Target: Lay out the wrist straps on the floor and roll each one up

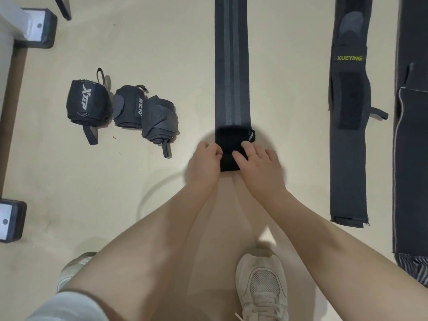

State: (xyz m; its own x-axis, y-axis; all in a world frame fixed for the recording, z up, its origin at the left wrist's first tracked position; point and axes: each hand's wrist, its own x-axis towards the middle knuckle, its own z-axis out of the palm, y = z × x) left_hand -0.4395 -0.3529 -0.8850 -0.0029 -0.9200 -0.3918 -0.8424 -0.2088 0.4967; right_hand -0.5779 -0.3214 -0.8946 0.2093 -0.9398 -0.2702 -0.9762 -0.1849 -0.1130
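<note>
A long grey-striped wrist strap (231,66) lies flat on the floor, running away from me. Its near end is a black patch (229,140) folded over at the start of a roll. My left hand (203,165) pinches the left edge of that black end with curled fingers. My right hand (257,165), wearing a ring, grips the right side with its fingers over the fold. Three rolled straps lie at the left: one marked XTEP (86,103), a dark one (128,107) and a grey one (158,120).
Two more straps lie flat at the right: one lettered XUEYING (348,135) and a wider dark one (412,147) at the frame edge. Metal frame feet (39,26) (10,220) stand at the left. My white shoes (261,286) are on the floor below.
</note>
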